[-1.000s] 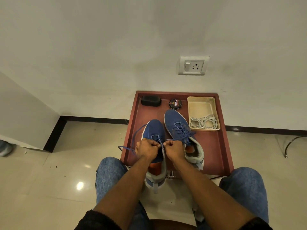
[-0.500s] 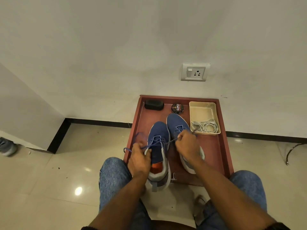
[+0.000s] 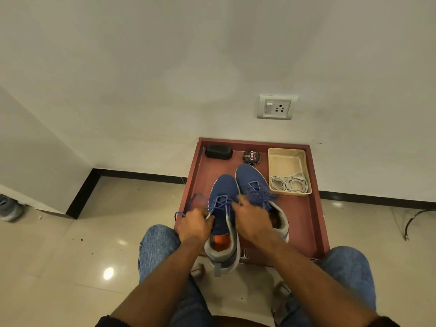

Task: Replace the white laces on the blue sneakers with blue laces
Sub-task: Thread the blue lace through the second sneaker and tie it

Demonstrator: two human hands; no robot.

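Note:
Two blue sneakers stand side by side on a red-brown tray point(image 3: 309, 227). The left sneaker point(image 3: 223, 197) carries a blue lace point(image 3: 218, 204) through its eyelets, and its heel juts over the tray's near edge. My left hand point(image 3: 194, 224) grips one end of that lace at the shoe's left side; a loop trails out to the left. My right hand point(image 3: 250, 218) is over the gap between the shoes and pinches the other lace end. The right sneaker point(image 3: 254, 182) is laced in blue, its heel hidden by my right hand. The white laces point(image 3: 289, 184) lie coiled in a cream basket point(image 3: 286, 159).
A black brush point(image 3: 218, 151) and a round shoe-polish tin point(image 3: 251, 156) sit at the tray's far edge against the wall. A wall socket point(image 3: 274, 107) is above. My knees in jeans flank the tray's near edge. Glossy tiled floor spreads to the left and right.
My right hand, pulled out to the right half a second ago, has come back toward the left sneaker. The left hand stays at the shoe's left side holding the lace.

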